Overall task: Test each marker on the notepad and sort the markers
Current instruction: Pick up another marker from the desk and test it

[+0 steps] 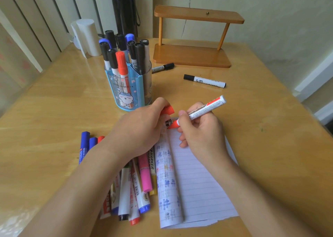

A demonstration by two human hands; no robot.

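Two hands are engaged: your right hand (200,134) grips the uncapped red marker (198,111), tip on the lined white notepad (196,182); your left hand (142,128) pinches its red cap (168,110).

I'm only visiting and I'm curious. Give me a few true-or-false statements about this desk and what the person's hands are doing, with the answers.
1. The right hand holds an uncapped red marker with its tip at the notepad. True.
2. The left hand is empty. False: it holds the red cap.
3. The pen holder stands empty. False: it is full of capped markers.
4. Two black-capped markers lie loose near the wooden shelf. True.
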